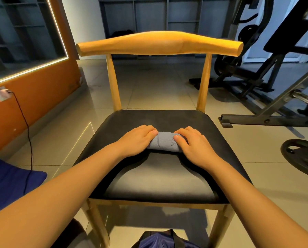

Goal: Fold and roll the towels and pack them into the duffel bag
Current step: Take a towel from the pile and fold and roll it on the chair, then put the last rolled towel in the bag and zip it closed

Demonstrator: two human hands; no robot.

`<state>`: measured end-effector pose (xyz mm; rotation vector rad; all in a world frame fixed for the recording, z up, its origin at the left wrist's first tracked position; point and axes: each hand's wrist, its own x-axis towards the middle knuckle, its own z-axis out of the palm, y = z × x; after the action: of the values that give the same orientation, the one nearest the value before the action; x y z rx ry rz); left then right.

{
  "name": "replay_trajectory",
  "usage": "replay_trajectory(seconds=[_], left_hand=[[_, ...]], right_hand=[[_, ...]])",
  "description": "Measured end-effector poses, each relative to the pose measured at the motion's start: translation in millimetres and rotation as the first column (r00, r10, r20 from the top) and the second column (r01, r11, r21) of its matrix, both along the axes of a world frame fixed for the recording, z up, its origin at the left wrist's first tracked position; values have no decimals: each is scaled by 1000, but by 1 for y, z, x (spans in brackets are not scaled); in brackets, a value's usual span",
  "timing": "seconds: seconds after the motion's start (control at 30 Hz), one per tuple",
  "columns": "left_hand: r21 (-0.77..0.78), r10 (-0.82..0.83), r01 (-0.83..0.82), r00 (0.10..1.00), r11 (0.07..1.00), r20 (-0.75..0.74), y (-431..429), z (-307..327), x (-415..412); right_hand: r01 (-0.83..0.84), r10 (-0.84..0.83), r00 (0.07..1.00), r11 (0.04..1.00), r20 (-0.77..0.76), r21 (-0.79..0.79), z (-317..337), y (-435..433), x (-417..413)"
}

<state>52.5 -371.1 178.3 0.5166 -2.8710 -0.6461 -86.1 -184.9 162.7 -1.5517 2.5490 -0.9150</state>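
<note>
Towel (164, 143) sits rolled up small, grey-blue, lying crosswise on the black seat of a wooden chair (158, 178), roughly mid-seat; left hand (137, 140) is clamped on its left end with fingers curled over the top; right hand (194, 145) does the same on the right end; only the middle bit of cloth shows between them. Both forearms reach in over the seat's front edge. Down on the floor just in front of the chair pokes a dark blue duffel bag (155, 239) with a black strap, mostly cut off; weight plate (303, 158) lies flat on the tiles off to the right; gym bench (256, 83) stands behind it.
</note>
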Motion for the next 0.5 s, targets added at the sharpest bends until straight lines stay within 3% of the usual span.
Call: replay_trajectory(seconds=[0.1,0.37,0.5], left_hand=[[13,-11,9,991,1000,135,-6,15,-6],[235,-42,-73,893,969,448,-24,45,-22],[159,-17,-81,842,984,539,-21,47,-16]], right_hand=[[2,-3,1000,998,15,65,1,-4,-6],[-69,67,997,995,32,76,2,0,-8],[-61,59,998,997,29,47,1,4,-6]])
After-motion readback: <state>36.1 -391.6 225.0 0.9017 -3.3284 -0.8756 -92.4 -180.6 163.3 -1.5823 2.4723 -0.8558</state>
